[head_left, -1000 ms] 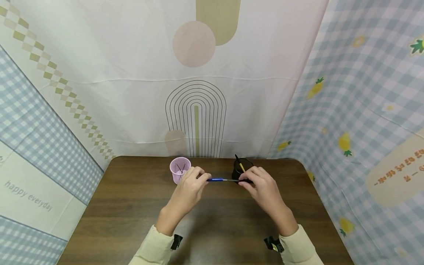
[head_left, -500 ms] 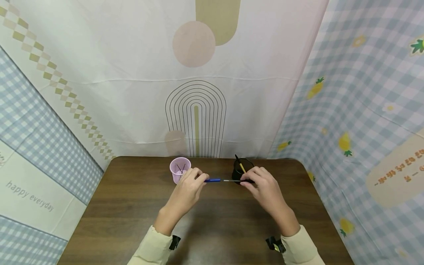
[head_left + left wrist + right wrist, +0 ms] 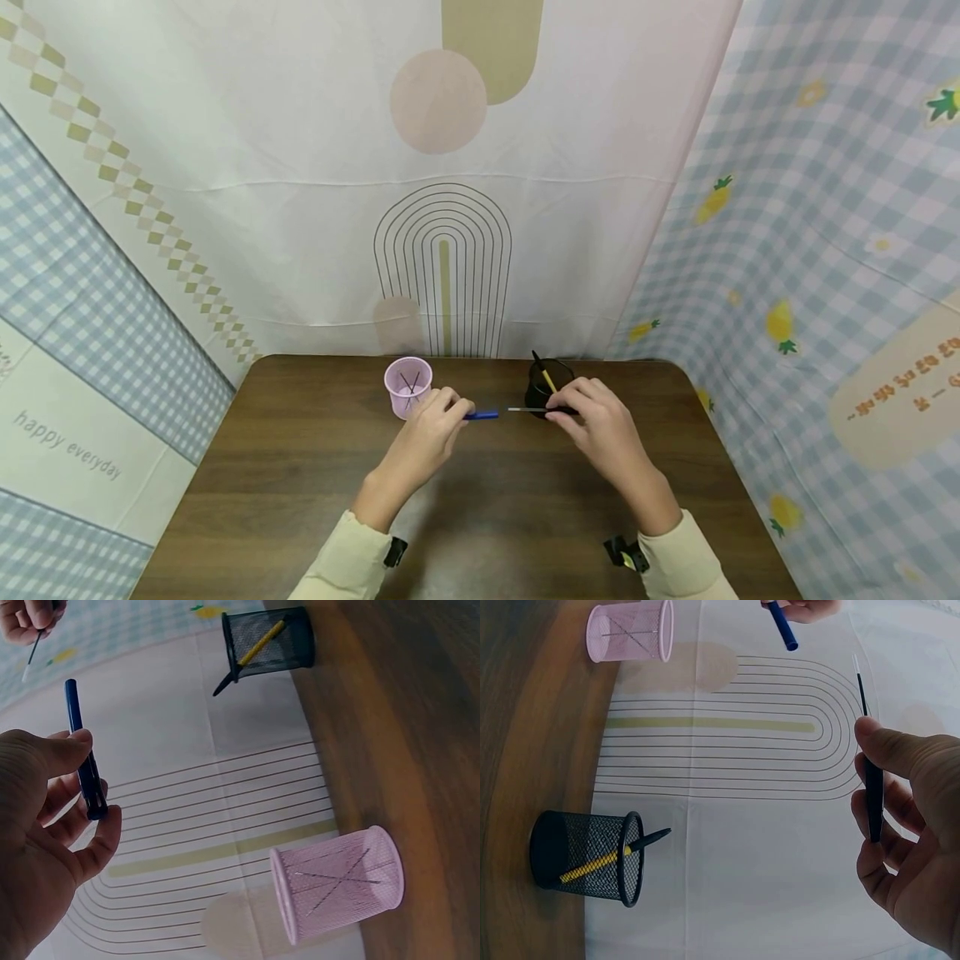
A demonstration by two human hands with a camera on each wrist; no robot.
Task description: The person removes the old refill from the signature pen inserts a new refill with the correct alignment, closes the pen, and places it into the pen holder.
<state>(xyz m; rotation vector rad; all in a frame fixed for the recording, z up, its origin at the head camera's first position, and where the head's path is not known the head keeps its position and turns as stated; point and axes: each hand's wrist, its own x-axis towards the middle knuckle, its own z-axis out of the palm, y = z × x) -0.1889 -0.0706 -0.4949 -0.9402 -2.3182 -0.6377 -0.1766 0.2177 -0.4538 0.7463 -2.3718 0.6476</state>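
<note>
In the head view my left hand (image 3: 430, 429) pinches a blue pen barrel (image 3: 73, 705) between thumb and fingers. Its free end points right, toward the other hand. My right hand (image 3: 597, 425) grips a black tapered pen part (image 3: 874, 799), from which a thin refill (image 3: 525, 409) with a pale tip sticks out leftward. A narrow gap separates refill tip and barrel end. Both hands are held above the wooden table (image 3: 480, 517). Behind my left hand stands a pink mesh pen cup (image 3: 337, 889); a black mesh pen cup (image 3: 585, 855) stands behind my right.
A yellow and black pen (image 3: 607, 862) leans inside the black cup, its dark end past the rim. Dark crossed lines (image 3: 337, 879) show on the pink cup's mesh. Printed cloth (image 3: 300, 250) hangs along the table's back and sides.
The blue barrel and the refill met in line one second ago; now they are apart. My left hand has shifted slightly left and down; the right has moved slightly right.
</note>
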